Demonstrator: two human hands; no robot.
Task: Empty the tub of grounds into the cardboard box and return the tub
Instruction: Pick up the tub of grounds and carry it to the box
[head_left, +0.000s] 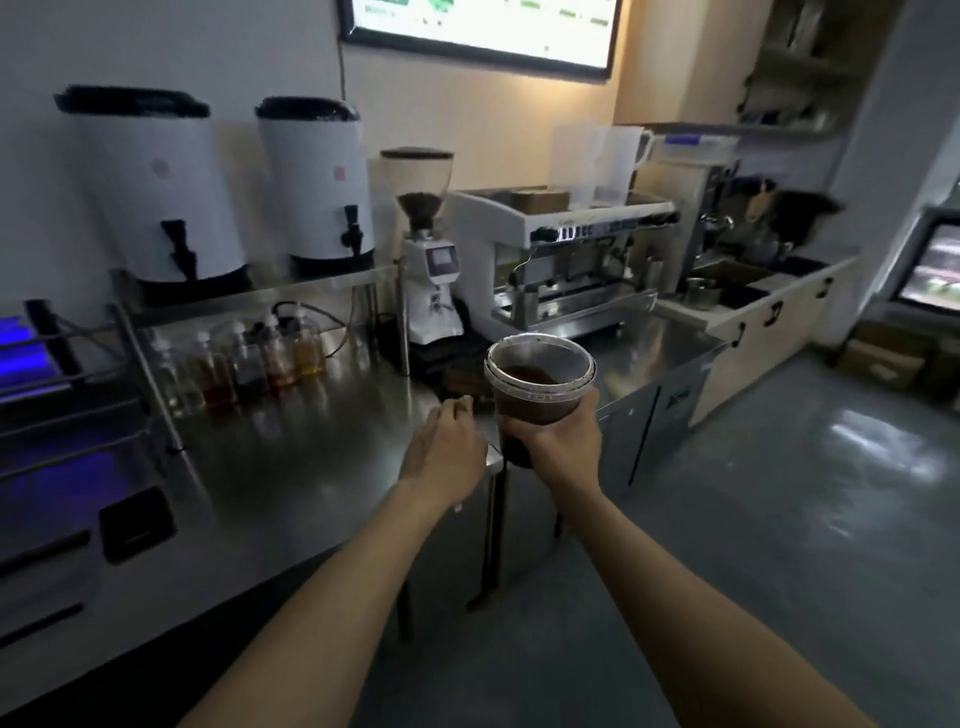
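Observation:
A clear round plastic tub (540, 371) with dark coffee grounds inside is held upright in the air just past the steel counter's corner. My right hand (558, 434) grips it around its lower half, thumb on the right side. My left hand (447, 449) hovers to the left of the tub over the counter corner, fingers loosely curled, holding nothing. Cardboard boxes (883, 358) stand on the floor at the far right, by the wall.
The steel counter (291, 467) carries syrup bottles (244, 364), a white coffee grinder (431, 260) and an espresso machine (566, 260). Two white dispensers (156, 187) stand on a raised shelf. A dark mat lies below the grinder. Open grey floor (779, 493) stretches to the right.

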